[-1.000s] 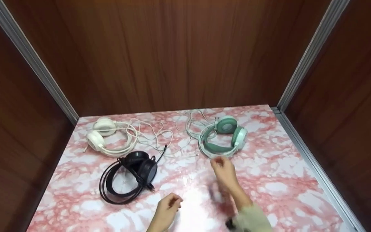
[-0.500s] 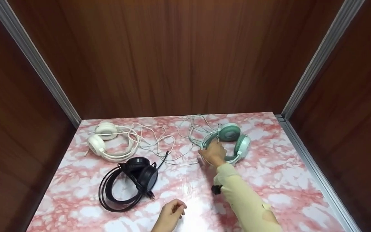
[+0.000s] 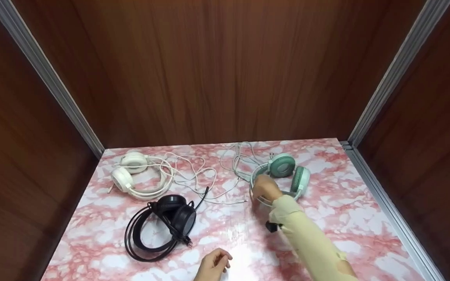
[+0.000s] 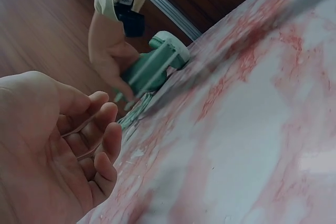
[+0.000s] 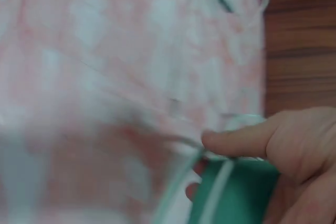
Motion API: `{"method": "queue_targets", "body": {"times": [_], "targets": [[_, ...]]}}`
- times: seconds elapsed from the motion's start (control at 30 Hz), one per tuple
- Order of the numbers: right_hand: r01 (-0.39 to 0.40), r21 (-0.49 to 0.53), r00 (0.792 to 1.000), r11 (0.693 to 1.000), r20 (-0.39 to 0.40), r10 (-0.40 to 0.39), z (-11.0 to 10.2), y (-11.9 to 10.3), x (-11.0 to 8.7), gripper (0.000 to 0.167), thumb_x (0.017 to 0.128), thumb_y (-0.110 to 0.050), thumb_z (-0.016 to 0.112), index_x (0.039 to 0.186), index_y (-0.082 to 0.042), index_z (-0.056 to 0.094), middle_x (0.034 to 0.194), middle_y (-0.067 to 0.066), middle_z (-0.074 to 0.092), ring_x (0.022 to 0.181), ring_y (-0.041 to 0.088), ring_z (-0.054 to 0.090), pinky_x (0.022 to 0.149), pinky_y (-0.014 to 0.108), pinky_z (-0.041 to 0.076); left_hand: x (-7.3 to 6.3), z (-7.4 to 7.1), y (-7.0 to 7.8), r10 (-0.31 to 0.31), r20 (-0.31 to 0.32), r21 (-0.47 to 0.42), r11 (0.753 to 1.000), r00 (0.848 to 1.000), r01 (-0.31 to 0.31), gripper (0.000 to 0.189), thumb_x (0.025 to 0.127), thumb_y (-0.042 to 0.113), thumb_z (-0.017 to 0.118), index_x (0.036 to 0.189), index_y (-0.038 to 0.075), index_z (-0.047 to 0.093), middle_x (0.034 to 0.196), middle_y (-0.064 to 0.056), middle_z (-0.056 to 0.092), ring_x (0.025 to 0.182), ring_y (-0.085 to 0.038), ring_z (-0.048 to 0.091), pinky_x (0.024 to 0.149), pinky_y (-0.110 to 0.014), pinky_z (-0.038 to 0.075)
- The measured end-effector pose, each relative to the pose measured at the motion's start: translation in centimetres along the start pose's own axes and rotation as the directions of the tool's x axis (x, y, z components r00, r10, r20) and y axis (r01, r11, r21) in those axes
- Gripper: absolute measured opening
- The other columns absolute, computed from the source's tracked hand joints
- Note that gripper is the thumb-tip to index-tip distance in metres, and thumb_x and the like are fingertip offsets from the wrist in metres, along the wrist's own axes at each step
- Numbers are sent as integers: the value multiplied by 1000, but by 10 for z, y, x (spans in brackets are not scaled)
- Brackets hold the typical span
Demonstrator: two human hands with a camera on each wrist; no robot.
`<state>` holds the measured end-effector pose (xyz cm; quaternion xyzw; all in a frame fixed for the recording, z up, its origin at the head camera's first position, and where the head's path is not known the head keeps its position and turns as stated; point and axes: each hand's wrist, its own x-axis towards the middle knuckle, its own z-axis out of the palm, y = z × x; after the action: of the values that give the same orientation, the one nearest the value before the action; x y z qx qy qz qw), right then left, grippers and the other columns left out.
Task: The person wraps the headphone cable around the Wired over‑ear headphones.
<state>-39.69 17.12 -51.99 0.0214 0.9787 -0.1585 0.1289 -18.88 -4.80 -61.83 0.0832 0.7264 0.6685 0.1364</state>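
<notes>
My right hand (image 3: 265, 188) grips the headband of the green headphones (image 3: 283, 167). In the right wrist view the thumb lies on one side of the green band (image 5: 239, 190), with fingertips showing on the other. Both green ear cups face up and to the right in the head view. My left hand (image 3: 214, 265) is near the front of the table, fingers loosely curled and holding nothing; the left wrist view shows its bare palm (image 4: 31, 145). Black headphones (image 3: 162, 226) with a mic boom lie to its upper left. White headphones (image 3: 141, 175) lie farther back on the left.
Loose white cable (image 3: 193, 175) and pale green cable (image 3: 237, 164) spread across the back middle of the pink-and-white marbled table (image 3: 338, 218). A brown wood-look panel (image 3: 225, 70) rises behind, with side panels and metal posts at the corners.
My right hand has reached forward from short of the green headphones and taken hold of their headband. The left hand has stayed near the front. The head view has tilted slightly.
</notes>
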Motion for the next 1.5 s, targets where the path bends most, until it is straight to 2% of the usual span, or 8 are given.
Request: {"method": "queue_targets", "body": {"times": [0.17,0.53,0.8,0.97,1.13,1.33,1.43,1.5], "targets": [[123,4,991,992,-63,-122,-36,2,-16,18,62,-1,62,63,-12,47,67,4,49,65,22,47,57,35,45,-4,2,-1,-26,20,-36,999,999,27,14,99,4,50,96,-1,63,73,-2,58,64,-16,55,61,-29,50],[369,156,927,916,-132,-351,-67,-8,-56,58,71,-38,86,102,-2,52,84,6,55,74,20,53,66,35,48,1,-1,-7,42,-17,-29,999,999,-42,15,100,6,50,97,-1,63,75,-3,59,63,-16,55,61,-28,49],[470,-470,762,747,-210,-612,-60,5,-81,35,61,3,72,91,-1,55,83,15,58,77,37,60,64,49,50,-5,-5,-10,27,-15,-35,999,1000,-27,13,98,4,52,95,-2,63,74,-3,58,63,-16,56,58,-24,47],[532,-430,648,730,-348,-677,-65,17,-84,36,56,6,70,85,-3,51,71,10,54,65,33,57,58,47,49,-7,-8,-12,23,-17,-34,999,1000,-24,14,98,5,52,95,-2,63,74,-4,58,63,-17,55,59,-25,48],[613,-28,723,789,-383,-575,-97,28,-88,32,59,7,65,87,-5,55,70,2,54,62,21,52,53,37,47,-5,-15,-7,60,-51,-20,998,997,-61,12,98,2,52,96,-2,63,76,-4,58,62,-14,54,58,-26,49],[598,378,792,707,-415,-448,-138,42,-110,21,78,5,70,95,-2,59,77,6,54,72,20,51,66,34,44,-2,-28,38,189,-195,99,980,962,-173,11,95,-4,51,97,-4,62,82,-11,57,64,-10,50,56,-22,45],[586,585,809,560,-454,-373,-146,43,-125,20,80,8,67,95,-1,60,76,6,53,66,17,50,60,29,45,2,-35,75,305,-255,212,944,918,-255,15,92,-9,53,105,-6,61,94,-18,60,77,-18,55,65,-26,47],[594,726,800,347,-486,-353,-145,42,-133,20,80,13,60,94,-1,60,71,5,49,57,14,45,52,25,40,9,-39,94,386,-273,256,912,881,-320,25,92,-9,53,116,-6,58,110,-21,59,91,-27,58,75,-33,50]]}}
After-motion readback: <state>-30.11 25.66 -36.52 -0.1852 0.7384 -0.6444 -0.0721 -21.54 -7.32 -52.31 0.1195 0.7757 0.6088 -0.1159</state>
